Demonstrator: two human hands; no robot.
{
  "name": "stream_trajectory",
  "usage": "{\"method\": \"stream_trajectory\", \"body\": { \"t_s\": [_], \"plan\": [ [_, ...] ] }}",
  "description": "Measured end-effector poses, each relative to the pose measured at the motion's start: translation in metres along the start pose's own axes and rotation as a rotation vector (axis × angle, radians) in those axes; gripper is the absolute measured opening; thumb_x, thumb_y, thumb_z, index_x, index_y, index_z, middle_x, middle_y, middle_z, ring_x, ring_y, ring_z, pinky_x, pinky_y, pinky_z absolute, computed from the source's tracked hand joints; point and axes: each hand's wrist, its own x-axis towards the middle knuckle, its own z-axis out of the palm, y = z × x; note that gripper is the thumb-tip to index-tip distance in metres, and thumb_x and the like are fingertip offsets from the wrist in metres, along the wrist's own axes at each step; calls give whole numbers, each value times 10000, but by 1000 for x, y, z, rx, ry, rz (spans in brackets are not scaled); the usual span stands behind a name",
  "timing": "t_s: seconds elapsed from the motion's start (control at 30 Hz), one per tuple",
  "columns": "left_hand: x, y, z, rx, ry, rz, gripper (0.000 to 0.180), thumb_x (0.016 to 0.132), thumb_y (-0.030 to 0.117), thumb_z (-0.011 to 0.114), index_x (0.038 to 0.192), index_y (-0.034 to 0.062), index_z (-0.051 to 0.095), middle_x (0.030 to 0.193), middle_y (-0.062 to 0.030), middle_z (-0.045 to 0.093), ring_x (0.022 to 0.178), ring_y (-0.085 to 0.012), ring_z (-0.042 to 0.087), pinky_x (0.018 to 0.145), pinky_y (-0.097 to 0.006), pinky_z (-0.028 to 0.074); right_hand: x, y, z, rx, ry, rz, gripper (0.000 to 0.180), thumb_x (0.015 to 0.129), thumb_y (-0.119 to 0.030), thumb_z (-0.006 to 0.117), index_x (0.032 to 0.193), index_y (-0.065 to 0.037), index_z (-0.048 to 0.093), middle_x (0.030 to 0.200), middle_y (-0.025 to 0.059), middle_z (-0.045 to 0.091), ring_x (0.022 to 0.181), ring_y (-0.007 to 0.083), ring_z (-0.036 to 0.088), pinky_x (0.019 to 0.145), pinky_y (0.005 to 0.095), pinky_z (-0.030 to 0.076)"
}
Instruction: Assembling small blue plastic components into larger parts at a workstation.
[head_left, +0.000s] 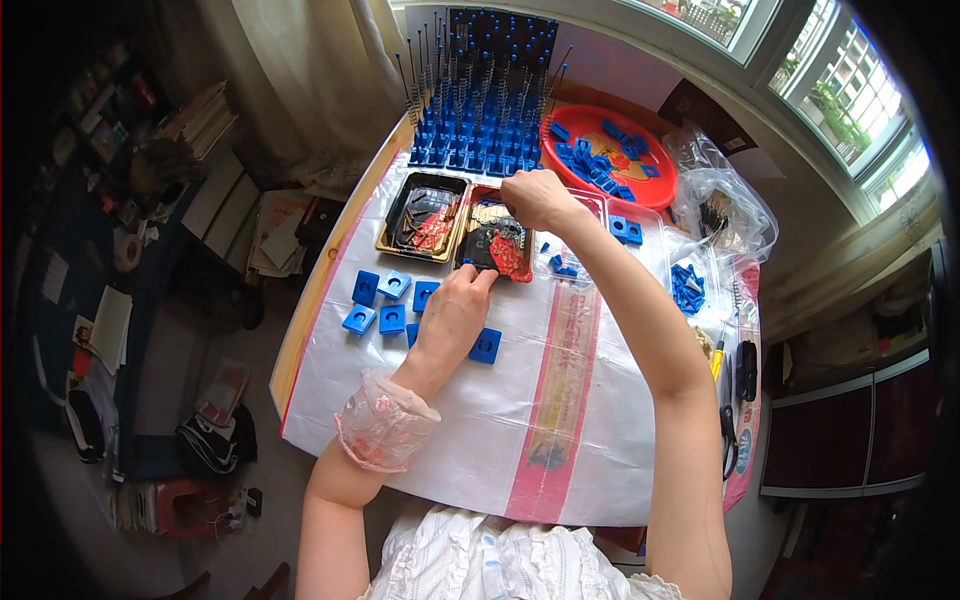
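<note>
My left hand [455,310] rests on the table among several blue square plastic pieces [391,287], its fingertips touching the near edge of a red tray [497,260] of small dark parts. My right hand [538,197] hovers over the far end of that red tray, fingers pinched together; whether it holds a small part I cannot tell. A second, gold-rimmed black tray [425,215] of similar parts lies just left of it. One blue square piece [486,346] lies beside my left wrist.
Rows of blue bases with upright thin rods [480,100] stand at the table's far edge. A red round dish [610,155] holds blue pieces. Clear plastic bags [720,205] and a clear box [690,285] sit right. Scissors and pliers [735,390] lie at the right edge.
</note>
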Motion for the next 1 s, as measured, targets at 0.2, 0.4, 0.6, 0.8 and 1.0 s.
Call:
{"method": "stream_trajectory", "body": {
  "t_s": [0.2,0.4,0.6,0.8,1.0],
  "plan": [
    [1,1,-1,-15,-11,-8,273,849,29,659,1121,23,662,961,-162,647,905,-351,654,812,-429,537,-11,-5,0,-18,-67,-35,78,682,-36,695,728,-85,735,781,139,706,786,311,707,644,395,542],
    [1,0,-1,-20,-4,-12,273,849,34,659,1123,24,662,962,-163,649,904,-353,654,810,-429,538,-10,-3,6,-26,-59,-52,52,690,-67,692,724,-78,730,764,153,697,783,312,701,634,407,536],
    [0,1,-1,-22,-2,-17,272,850,36,658,1122,25,665,965,-164,652,903,-354,656,809,-428,539,-9,-3,8,-28,-78,-72,67,677,-81,694,735,-77,730,758,147,696,766,320,695,636,419,534],
    [-1,2,-2,9,28,20,223,874,24,601,1086,26,670,903,-150,630,889,-314,659,778,-408,552,-7,-4,-17,-23,-156,-15,124,704,-90,694,818,-55,728,860,150,720,828,308,714,671,408,569],
    [0,1,-2,10,19,25,225,878,21,603,1094,25,667,904,-149,630,887,-312,659,778,-406,554,2,15,1,-136,18,-16,86,715,-40,680,772,-67,738,803,142,717,799,306,716,660,399,559]
  ]
}}
